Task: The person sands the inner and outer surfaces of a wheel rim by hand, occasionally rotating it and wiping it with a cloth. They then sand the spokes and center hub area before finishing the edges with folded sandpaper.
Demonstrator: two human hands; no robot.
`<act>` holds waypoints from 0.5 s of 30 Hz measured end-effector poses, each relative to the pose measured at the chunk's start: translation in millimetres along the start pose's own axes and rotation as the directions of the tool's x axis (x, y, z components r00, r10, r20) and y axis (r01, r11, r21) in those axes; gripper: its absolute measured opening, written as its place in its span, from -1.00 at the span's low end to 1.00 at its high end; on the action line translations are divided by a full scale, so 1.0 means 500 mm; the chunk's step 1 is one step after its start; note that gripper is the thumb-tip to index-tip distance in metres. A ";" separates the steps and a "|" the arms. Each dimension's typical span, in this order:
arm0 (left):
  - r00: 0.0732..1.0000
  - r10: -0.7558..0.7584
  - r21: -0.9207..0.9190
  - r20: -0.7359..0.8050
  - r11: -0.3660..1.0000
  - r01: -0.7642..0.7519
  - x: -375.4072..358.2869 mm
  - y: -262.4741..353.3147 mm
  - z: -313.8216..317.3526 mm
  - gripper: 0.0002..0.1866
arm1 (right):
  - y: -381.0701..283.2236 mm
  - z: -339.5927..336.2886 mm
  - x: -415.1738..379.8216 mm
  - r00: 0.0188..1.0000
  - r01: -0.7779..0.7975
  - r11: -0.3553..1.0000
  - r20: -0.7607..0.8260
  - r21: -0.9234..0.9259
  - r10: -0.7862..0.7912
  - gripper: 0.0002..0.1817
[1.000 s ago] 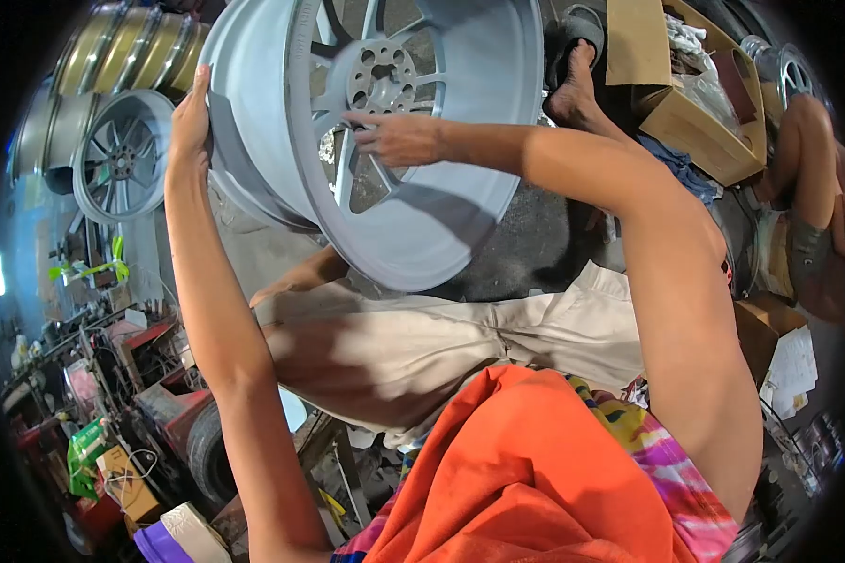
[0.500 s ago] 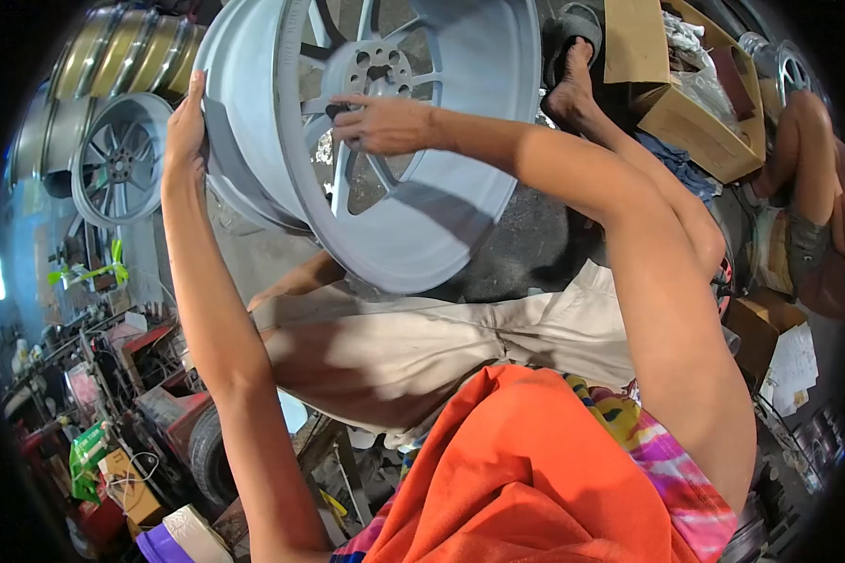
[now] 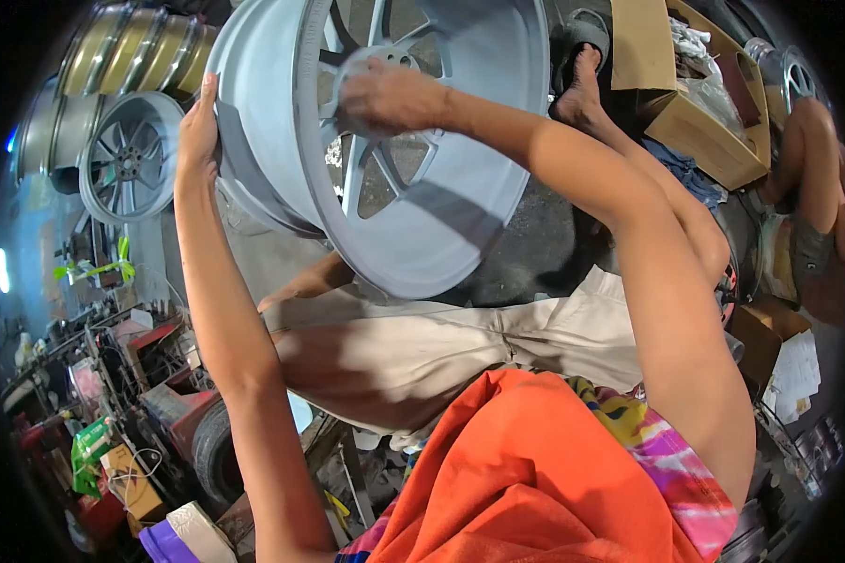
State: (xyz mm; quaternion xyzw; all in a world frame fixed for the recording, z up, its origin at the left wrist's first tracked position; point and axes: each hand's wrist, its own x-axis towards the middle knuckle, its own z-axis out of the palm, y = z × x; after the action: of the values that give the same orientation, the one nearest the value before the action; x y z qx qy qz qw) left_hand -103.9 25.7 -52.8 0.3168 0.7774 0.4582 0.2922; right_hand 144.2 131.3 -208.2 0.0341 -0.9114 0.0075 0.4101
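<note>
A pale grey alloy wheel rim [image 3: 460,230] stands on edge in front of me, its spoked inner side turned toward me. My left hand [image 3: 199,136] grips the outer lip on the left, thumb pointing up along the edge. The fingers behind the lip are partly hidden. My right hand [image 3: 394,97] is inside the barrel at the hub and spokes, bent at the wrist. Motion blurs its fingers, so whether anything is in them does not show.
Several gold rims [image 3: 136,52] and a silver spoked rim [image 3: 131,158] stand at left. An open cardboard box [image 3: 704,141] holds plastic wrapping at upper right. Tools and a black tyre [image 3: 218,450] lie lower left. Another person's bent leg [image 3: 812,150] shows at far right.
My right hand has moved slightly up and right over the hub and is now blurred. My left hand keeps its hold on the rim. The whole view has shifted slightly.
</note>
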 end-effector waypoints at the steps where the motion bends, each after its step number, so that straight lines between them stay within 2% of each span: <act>1: 1.000 -0.003 -0.007 0.021 1.000 0.003 0.000 0.000 -0.001 -0.29 | 0.019 -0.006 0.004 1.000 0.001 1.000 0.002 0.001 -0.001 -0.88; 2: 0.999 -0.002 -0.014 0.042 1.000 0.002 0.001 0.002 -0.001 -0.29 | 0.040 -0.013 0.009 0.947 -0.320 0.946 0.040 0.051 0.318 -0.85; 3: 0.999 0.001 -0.012 0.042 1.000 0.000 0.000 0.004 0.000 -0.29 | 0.059 -0.013 0.012 0.792 -0.610 0.788 0.090 0.087 0.603 -0.81; 4: 1.000 0.008 -0.006 0.030 1.000 -0.007 -0.003 0.006 0.004 -0.29 | 0.084 0.001 0.011 0.790 -0.613 0.785 0.086 0.089 0.607 -0.81; 6: 1.000 0.018 -0.001 0.025 1.000 -0.018 -0.001 0.009 0.010 -0.29 | 0.117 0.004 0.022 0.623 -0.774 0.633 0.218 0.032 0.751 -0.77; 8: 1.000 0.002 -0.007 0.030 1.000 -0.002 0.005 0.009 0.008 -0.29 | 0.087 -0.004 0.020 0.644 -0.759 0.650 0.203 0.043 0.738 -0.77; 10: 1.000 0.013 -0.023 0.021 1.000 -0.013 0.001 0.009 0.011 -0.28 | 0.027 -0.026 0.025 0.891 -0.445 0.889 0.040 -0.108 0.451 -0.78; 11: 0.999 0.025 -0.027 0.022 0.999 -0.025 -0.002 0.012 0.014 -0.28 | 0.001 -0.037 0.032 0.904 -0.349 0.916 0.187 -0.198 0.385 -0.80; 12: 0.999 0.024 -0.021 0.023 0.999 -0.023 -0.001 0.011 0.012 -0.28 | -0.016 -0.028 0.025 0.957 -0.160 0.965 0.206 -0.207 0.203 -0.82; 13: 0.999 0.036 -0.020 0.021 0.999 -0.035 0.000 0.009 0.012 -0.28 | -0.037 -0.021 0.015 0.973 0.035 0.976 0.230 -0.214 0.016 -0.84; 14: 0.998 0.053 -0.023 0.023 0.998 -0.052 0.003 0.009 0.016 -0.28 | -0.067 -0.018 -0.002 0.907 0.206 0.944 0.412 -0.256 -0.086 -0.85; 15: 0.998 0.059 -0.027 0.029 0.998 -0.059 0.003 0.010 0.019 -0.28 | -0.092 -0.023 -0.012 0.794 0.378 0.887 0.585 -0.265 -0.164 -0.85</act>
State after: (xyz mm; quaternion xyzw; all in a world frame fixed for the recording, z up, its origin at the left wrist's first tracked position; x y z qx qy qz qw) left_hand -96.4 33.6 -52.6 0.3426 0.7572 0.4719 0.2941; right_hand 159.8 86.5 -205.5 0.0900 -0.9596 -0.2338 0.1282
